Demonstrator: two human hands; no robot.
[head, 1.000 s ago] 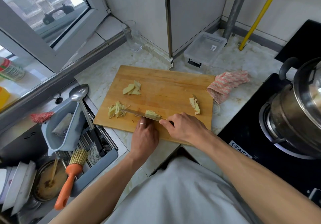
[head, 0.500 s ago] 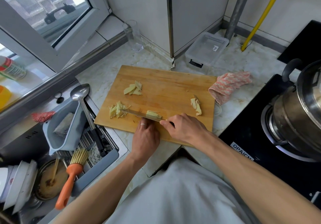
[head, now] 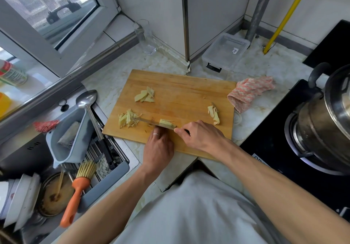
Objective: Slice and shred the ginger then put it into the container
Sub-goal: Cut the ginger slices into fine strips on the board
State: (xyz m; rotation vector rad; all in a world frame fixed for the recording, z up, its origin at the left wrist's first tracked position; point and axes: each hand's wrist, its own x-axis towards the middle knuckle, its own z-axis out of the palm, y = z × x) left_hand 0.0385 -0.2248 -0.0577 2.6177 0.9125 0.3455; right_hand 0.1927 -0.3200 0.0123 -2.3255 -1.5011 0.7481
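There are two hands: the left hand (head: 158, 149) and the right hand (head: 200, 136). One knife (head: 151, 122) lies between them. Four little heaps of ginger sit on one cutting board (head: 181, 96): thin shreds (head: 128, 120) past the left hand, flat slices (head: 144, 97) farther off, a small stack (head: 166, 123) by the fingers, and scraps (head: 214, 115) beyond the right hand. One clear container (head: 225, 53) sits far past both hands.
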